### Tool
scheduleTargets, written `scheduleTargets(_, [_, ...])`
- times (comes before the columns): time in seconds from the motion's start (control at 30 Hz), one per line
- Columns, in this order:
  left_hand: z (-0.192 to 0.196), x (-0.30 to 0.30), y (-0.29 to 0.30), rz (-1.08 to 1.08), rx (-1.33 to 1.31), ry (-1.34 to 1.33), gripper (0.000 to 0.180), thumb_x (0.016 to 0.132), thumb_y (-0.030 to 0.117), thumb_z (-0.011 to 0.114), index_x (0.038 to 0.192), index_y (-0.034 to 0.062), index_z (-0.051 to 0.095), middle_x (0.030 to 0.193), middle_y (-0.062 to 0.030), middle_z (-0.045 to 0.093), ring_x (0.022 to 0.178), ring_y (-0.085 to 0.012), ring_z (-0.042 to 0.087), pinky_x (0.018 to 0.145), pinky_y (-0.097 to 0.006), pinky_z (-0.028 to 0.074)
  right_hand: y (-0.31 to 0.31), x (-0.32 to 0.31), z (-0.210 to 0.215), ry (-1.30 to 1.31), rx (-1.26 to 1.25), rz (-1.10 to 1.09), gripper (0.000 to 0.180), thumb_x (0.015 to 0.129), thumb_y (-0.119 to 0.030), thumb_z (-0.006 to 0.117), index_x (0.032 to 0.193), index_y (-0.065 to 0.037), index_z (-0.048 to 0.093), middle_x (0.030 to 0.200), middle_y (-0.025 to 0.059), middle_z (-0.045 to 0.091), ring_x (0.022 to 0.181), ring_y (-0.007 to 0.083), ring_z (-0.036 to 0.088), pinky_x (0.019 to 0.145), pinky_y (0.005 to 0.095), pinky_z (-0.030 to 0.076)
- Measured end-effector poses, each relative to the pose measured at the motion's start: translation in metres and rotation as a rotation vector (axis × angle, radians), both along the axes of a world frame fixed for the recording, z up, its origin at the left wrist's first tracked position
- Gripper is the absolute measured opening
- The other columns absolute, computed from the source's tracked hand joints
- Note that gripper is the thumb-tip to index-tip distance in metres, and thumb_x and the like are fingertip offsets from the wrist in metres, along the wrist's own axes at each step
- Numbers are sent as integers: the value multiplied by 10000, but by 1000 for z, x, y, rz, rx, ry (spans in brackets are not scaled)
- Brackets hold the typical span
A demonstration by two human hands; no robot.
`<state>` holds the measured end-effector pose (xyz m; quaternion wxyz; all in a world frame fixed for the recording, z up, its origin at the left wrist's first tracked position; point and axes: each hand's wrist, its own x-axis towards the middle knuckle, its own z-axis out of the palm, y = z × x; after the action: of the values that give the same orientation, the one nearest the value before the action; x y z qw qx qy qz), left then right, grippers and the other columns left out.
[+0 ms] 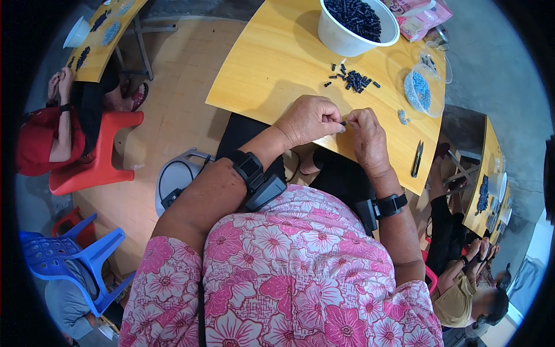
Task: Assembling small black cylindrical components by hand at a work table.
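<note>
Close together over the near edge of the table, my left hand (315,120) and my right hand (370,141) meet at their fingertips. A small black cylindrical part (344,122) shows between them, pinched by my left thumb and finger. My right fingers are pressed together against its other side, and whatever they grip is hidden. Just beyond my hands lies a loose pile of similar black parts (358,82). To the right, a few tiny blue-grey pieces (403,117) lie near a clear round tub (432,110) of blue pieces. Black tweezers or snips (417,159) rest near the right edge.
A white bowl (335,47) full of black parts stands at the back of the yellow table (260,69), with a pink package (419,20) beside it. A red chair (115,150) and blue chair (81,254) stand left. Other people work at side tables left and right.
</note>
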<state>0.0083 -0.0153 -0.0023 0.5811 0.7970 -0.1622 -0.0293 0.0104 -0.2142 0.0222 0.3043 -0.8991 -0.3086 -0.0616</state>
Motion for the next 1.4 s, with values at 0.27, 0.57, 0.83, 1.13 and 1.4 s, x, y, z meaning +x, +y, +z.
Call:
scheduleTargets(0.27, [3,0,0,-1,21,-13,139,741,119,787,781,23,695,718,-85,654,654,-189,626,613,-313,491,-2,1,4,19,-73,27,277,792,-14,639,1041,-61,529,957,167,544,817,404,609,687,473,523])
scheduleTargets(0.57, [2,1,1,-29,18,-18,116,746,114,768,817,31,728,734,-92,668,669,-190,645,635,-306,511,3,-4,17,6,-393,8,165,862,-76,548,1027,-60,539,977,161,518,798,373,629,674,460,549])
scheduleTargets(0.83, [4,1,2,-5,96,-5,180,730,216,784,782,49,740,760,-110,703,708,-273,672,684,-362,529,9,-4,28,-159,-536,113,162,848,-104,570,990,-64,503,919,144,495,806,309,633,633,421,559])
scheduleTargets(1.13, [3,-1,3,0,11,23,84,734,92,724,770,19,705,710,-91,672,666,-187,641,647,-309,514,7,-4,15,-15,-110,67,159,824,3,625,977,-35,603,898,124,596,793,246,646,682,342,569])
scheduleTargets(1.4, [-1,-1,3,1,-62,52,109,752,118,746,780,19,707,707,-73,673,667,-153,634,642,-293,505,8,-29,-12,654,649,-292,152,939,9,597,1070,28,671,966,47,697,829,114,664,772,252,532])
